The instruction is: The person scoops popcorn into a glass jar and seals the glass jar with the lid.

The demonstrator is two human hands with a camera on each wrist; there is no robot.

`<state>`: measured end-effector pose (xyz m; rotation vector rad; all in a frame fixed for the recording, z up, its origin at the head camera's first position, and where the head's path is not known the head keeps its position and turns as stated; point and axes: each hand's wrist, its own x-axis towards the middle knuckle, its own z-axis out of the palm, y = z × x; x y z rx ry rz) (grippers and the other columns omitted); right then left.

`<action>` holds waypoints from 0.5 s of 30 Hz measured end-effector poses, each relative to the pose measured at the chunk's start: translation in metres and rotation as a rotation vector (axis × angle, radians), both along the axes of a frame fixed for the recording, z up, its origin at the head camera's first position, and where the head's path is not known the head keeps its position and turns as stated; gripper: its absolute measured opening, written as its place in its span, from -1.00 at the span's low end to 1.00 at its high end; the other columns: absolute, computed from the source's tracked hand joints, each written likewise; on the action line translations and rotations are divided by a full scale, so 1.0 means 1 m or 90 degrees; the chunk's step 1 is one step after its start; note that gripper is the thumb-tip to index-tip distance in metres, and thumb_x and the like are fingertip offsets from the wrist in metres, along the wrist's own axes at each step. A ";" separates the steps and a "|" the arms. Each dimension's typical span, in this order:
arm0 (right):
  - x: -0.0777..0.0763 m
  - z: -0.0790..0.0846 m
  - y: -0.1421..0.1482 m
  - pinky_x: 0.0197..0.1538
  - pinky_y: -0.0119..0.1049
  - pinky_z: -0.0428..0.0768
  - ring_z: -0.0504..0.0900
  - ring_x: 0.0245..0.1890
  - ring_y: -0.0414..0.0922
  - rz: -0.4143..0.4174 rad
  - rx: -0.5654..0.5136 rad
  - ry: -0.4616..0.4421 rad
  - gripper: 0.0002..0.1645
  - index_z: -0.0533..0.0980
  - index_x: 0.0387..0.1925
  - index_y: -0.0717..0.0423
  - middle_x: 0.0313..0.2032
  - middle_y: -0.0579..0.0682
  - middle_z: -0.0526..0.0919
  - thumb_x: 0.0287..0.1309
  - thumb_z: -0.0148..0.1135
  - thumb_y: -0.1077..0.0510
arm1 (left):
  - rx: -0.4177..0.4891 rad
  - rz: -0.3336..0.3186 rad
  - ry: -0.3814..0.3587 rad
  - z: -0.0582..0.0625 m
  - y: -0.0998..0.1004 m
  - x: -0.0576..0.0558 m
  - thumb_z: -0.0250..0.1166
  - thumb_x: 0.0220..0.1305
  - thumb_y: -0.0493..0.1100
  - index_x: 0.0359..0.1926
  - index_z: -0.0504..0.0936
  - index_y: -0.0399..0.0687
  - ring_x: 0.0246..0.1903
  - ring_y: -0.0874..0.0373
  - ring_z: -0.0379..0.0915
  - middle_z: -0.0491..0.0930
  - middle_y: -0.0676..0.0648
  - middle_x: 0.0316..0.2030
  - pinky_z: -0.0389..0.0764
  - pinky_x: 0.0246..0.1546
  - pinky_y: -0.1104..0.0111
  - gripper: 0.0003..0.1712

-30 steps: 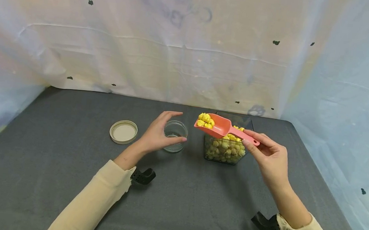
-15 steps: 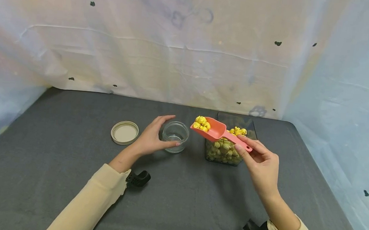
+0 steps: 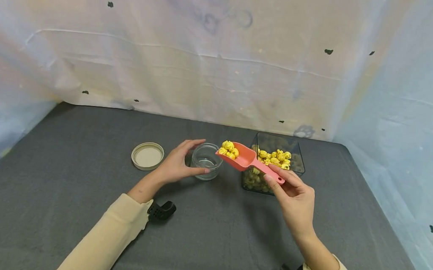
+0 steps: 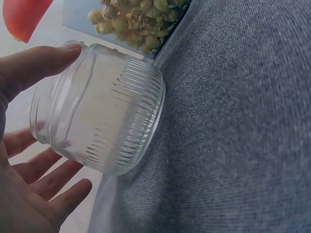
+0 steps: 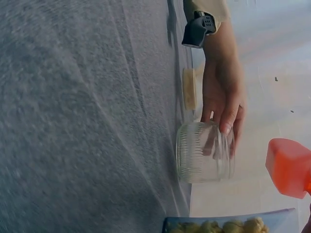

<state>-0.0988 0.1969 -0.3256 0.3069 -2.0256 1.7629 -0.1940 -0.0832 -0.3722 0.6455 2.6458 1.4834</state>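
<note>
So the jar is upright on the tabletop, clear glass with ribbed sides, and I'll treat it as the middle of the clock, head view. The left hand comes in from about 8 o'clock and has its grip curved loosely round the jar: thumb on the near side up by the neck, fingers spread along the other side. You can see a couple of fingertips right through the glass in the left wrist view.

The right hand is out toward 4 o'clock, its grip pinched on the handle end of a pink scoop, thumb on one side and fingers on the other. The scoop's in the air, lip pointing at roughly 10 o'clock with a little pile of yellow popcorn at that end. From the head the lip overlaps the jar's 2 o'clock edge, but the right wrist view shows it's higher than the mouth, not touching.

Over at 3 o'clock there's a see-through box of popcorn, partly behind the scoop. The lid lies flat at 9 o'clock, just past the left hand.
</note>
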 end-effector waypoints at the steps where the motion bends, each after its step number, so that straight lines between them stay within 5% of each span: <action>1: 0.000 -0.001 -0.001 -0.34 -0.56 0.57 0.59 -0.39 -0.26 -0.001 0.001 -0.001 -0.67 0.62 -0.09 0.42 -0.25 -0.02 0.68 0.03 0.30 0.49 | -0.002 -0.001 -0.002 0.000 0.000 0.000 0.52 -0.01 -0.03 0.40 0.26 0.00 0.27 -0.08 0.27 0.31 -0.14 0.30 0.34 0.28 0.04 -0.03; 15: 0.001 -0.013 -0.006 -0.35 -0.56 0.54 0.54 -0.35 -0.24 0.007 0.021 0.025 -0.65 0.62 -0.07 0.38 -0.21 -0.04 0.69 0.03 0.31 0.49 | 0.055 -0.034 -0.078 -0.004 0.003 -0.001 0.51 0.02 -0.11 0.42 0.19 0.02 0.30 -0.13 0.26 0.22 -0.12 0.36 0.49 0.16 0.05 -0.02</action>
